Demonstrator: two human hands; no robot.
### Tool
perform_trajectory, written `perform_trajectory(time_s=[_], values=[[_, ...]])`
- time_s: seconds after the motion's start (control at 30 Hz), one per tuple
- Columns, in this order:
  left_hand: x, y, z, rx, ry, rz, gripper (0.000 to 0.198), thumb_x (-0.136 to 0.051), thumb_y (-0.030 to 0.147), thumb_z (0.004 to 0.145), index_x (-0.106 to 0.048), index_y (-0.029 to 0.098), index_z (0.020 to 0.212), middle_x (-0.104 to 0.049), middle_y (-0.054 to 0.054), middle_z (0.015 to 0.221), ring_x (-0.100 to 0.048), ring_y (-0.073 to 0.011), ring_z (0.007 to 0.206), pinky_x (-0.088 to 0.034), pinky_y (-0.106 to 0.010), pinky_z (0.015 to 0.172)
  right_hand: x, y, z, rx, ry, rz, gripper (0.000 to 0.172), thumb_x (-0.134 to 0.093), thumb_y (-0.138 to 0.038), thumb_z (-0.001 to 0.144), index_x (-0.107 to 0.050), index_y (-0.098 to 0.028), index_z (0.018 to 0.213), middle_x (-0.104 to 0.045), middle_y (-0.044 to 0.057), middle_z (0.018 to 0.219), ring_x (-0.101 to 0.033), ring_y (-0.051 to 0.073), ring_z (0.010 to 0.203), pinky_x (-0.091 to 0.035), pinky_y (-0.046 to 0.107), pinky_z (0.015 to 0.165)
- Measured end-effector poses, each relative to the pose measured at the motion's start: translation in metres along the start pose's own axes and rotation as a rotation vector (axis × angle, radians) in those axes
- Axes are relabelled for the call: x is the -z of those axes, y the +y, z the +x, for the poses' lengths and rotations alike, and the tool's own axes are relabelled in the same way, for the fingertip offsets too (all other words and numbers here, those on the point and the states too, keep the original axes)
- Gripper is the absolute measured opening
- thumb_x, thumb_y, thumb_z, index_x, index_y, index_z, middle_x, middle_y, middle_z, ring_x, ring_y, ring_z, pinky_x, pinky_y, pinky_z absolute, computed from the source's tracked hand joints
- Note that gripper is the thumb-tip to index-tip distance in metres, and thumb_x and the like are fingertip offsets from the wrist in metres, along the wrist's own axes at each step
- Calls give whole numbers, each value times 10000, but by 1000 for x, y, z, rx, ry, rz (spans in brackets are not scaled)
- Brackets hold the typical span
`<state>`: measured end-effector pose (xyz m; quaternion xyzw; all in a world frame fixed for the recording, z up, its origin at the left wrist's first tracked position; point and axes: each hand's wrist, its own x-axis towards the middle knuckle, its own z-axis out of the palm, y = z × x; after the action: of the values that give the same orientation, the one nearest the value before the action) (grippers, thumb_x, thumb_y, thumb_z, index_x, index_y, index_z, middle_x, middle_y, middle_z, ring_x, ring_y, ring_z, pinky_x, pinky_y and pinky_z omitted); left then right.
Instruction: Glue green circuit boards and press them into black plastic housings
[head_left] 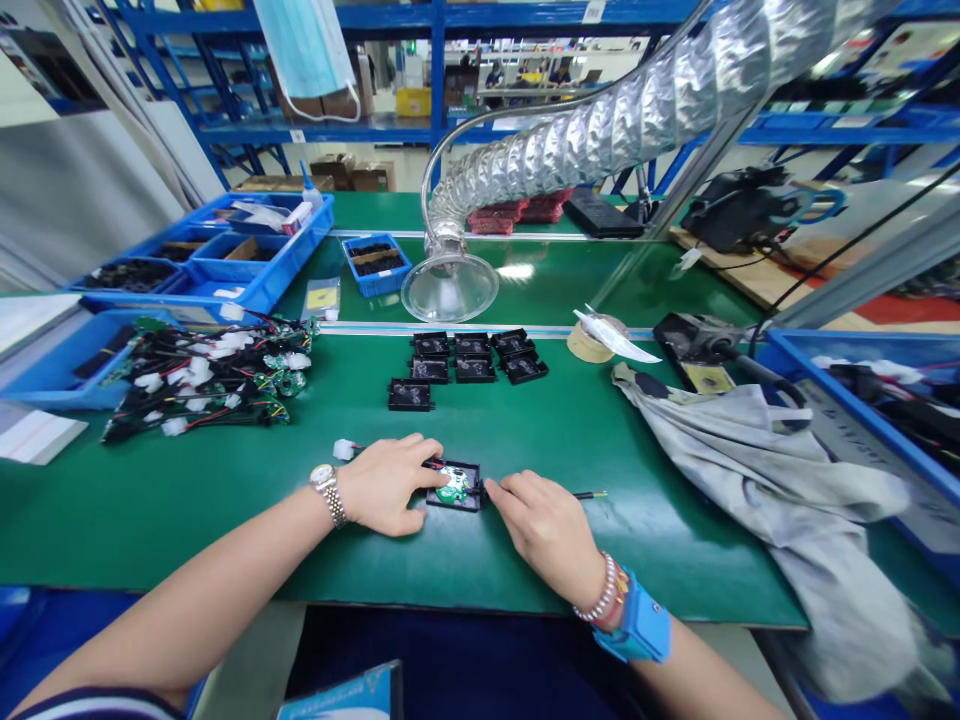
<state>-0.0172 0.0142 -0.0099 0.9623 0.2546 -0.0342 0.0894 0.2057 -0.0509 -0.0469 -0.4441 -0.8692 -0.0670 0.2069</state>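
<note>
A small black plastic case (459, 488) with a green circuit board (452, 486) in it lies on the green mat (600, 450) near the front edge. My left hand (386, 483) rests on the case's left side, fingers curled over its edge and over the red and black wires. A white connector (343, 449) lies just left of that hand. My right hand (544, 525) touches the case's right edge with its fingertips pressed together. A thin wire end (589, 495) sticks out to its right.
Several black cases (469, 360) sit in rows mid-table. A heap of wired boards (210, 375) lies at left beside blue bins (217, 255). A silver fume duct with a clear funnel (448, 285) hangs behind. Grey cloth (757, 470), a tape roll (592, 340) and a tool (697, 345) occupy the right.
</note>
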Motion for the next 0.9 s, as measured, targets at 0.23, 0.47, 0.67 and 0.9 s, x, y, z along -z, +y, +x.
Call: perform_trajectory(time_s=[0.23,0.47,0.67,0.9], values=[[-26,-5,-6,-17,91,41,316,-475,443,836,-555,251,1072,-488,-77,1124,-483,-215,918,-455,-276,629,-2,0,4,-108,-109,149,206,-383,-141,888,-587,-136,857,-584,62,751,-538,155,667,-431,252,623],[-26,-2,-7,-29,94,66,311,-440,439,855,-555,242,1066,-499,-76,1099,-491,-213,891,-459,-279,609,-2,-8,8,-118,-209,118,173,-401,-115,871,-572,-138,857,-587,36,699,-536,137,599,-389,230,576],[-27,-3,-7,-29,91,40,326,-438,451,853,-557,236,1068,-494,-81,1090,-493,-210,888,-460,-278,605,7,-14,9,-51,-230,-75,187,-416,-60,808,-572,-161,792,-541,14,593,-482,138,529,-301,255,513],[-27,-2,-7,-22,95,24,333,-430,461,853,-555,238,1066,-487,-86,1091,-489,-217,896,-456,-274,593,4,-9,9,-45,-300,-111,163,-444,-57,785,-577,-150,800,-567,22,613,-502,144,559,-303,255,524]])
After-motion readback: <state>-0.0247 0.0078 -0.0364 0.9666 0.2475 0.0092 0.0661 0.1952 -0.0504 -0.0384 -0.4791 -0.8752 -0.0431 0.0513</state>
